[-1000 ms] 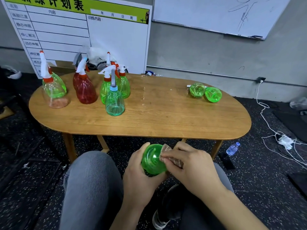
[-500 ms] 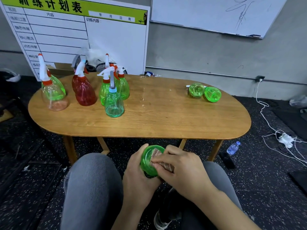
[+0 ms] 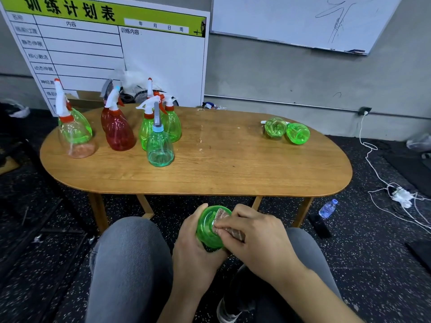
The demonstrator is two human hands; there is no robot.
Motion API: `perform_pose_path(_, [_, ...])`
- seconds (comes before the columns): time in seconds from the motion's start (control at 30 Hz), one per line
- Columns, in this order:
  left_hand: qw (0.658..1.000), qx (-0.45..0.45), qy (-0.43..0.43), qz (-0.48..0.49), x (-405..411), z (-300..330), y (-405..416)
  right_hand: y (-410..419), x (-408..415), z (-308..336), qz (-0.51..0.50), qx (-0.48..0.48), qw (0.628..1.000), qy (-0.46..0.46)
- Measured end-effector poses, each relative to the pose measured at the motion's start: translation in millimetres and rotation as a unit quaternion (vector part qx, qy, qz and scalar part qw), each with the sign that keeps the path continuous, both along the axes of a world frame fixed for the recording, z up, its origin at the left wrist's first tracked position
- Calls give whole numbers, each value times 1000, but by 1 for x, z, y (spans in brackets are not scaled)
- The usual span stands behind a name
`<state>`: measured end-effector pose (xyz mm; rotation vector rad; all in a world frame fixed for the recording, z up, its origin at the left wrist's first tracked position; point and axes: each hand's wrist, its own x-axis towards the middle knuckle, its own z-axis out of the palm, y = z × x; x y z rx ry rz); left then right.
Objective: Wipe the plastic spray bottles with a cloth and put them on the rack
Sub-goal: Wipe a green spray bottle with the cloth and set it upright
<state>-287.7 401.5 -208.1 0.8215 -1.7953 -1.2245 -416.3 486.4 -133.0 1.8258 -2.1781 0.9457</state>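
Over my lap, my left hand (image 3: 196, 250) grips a green plastic spray bottle (image 3: 207, 227) with its round base turned toward me. My right hand (image 3: 254, 238) presses a small brownish cloth (image 3: 221, 217) against that base. On the oval wooden table (image 3: 233, 169), several spray bottles stand upright at the left: a clear-green one (image 3: 74, 134), a red one (image 3: 117, 131), a teal one (image 3: 160, 148) and green ones (image 3: 172, 124) behind it. Two green bottles (image 3: 286, 131) lie on their sides at the far right of the table. No rack is in view.
My grey-trousered knees (image 3: 130, 264) sit just short of the table's front edge. A white schedule board (image 3: 112, 50) leans on the wall behind the table. White cables with a power strip (image 3: 401, 194) and a small water bottle (image 3: 327, 208) lie on the dark floor at right.
The right hand has rubbed the cloth across the bottle's base, shifting slightly up and right. The left hand keeps the bottle in about the same place.
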Motion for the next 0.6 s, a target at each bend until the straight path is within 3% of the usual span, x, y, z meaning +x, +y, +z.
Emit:
perform_pose_path(0.13, [1000, 2, 6, -2, -1, -1, -1, 0, 1, 0, 1, -15, 1000, -8])
perform_pose_path(0.33, [999, -26, 27, 1, 0, 8, 2, 8, -7, 10, -47, -144, 974, -166])
perform_pose_path(0.6, [998, -26, 52, -31, -4, 3, 4, 7, -20, -2, -70, -120, 958, -249])
